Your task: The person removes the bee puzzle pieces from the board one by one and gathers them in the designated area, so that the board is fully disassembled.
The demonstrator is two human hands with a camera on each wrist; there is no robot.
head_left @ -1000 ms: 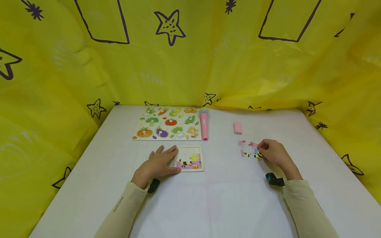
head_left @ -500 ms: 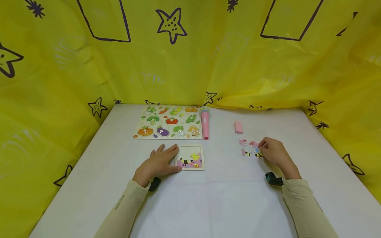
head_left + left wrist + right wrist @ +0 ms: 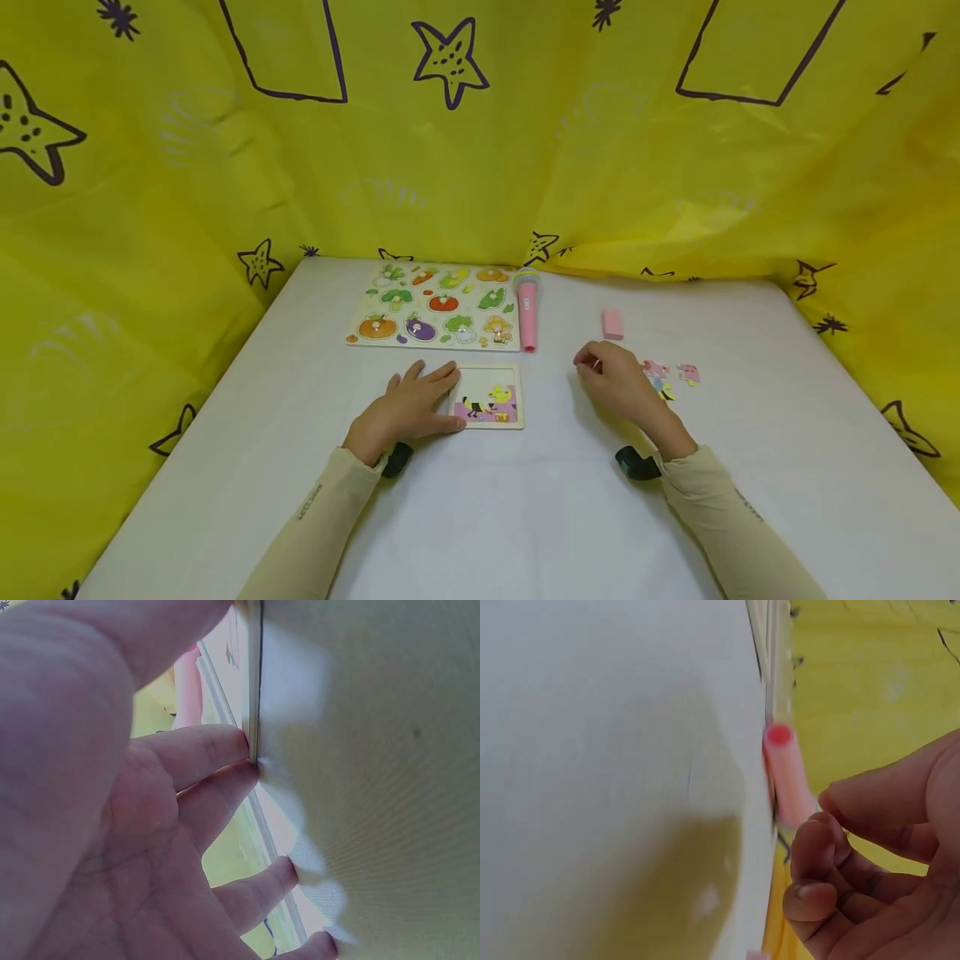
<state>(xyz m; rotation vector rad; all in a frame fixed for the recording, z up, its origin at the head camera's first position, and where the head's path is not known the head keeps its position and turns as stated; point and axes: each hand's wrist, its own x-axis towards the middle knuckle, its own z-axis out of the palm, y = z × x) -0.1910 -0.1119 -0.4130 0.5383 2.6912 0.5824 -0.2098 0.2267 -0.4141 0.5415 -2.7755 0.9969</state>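
Note:
My left hand (image 3: 408,412) lies with fingers spread at the left side of a small wooden puzzle frame (image 3: 485,366). Thumb and fingertips touch its edge. The lower part of the frame carries fitted pieces with yellow, black and pink artwork. In the left wrist view, fingers (image 3: 214,746) meet the frame's thin edge. My right hand (image 3: 618,383) is over the table, between the frame and loose puzzle pieces (image 3: 688,372). Its thumb and index finger come together, the other fingers curled, in the right wrist view. Whether a puzzle piece is between those fingertips I cannot tell.
Behind the frame lies a vegetable puzzle board (image 3: 431,346), with a pink toy microphone (image 3: 528,317) along its right edge. A pink block (image 3: 612,323) sits farther right. Yellow printed cloth (image 3: 480,183) hangs behind the white table (image 3: 495,517).
My right hand has moved left, away from the loose pieces, uncovering one at the right. The left hand stays at the frame. The head view has shifted slightly.

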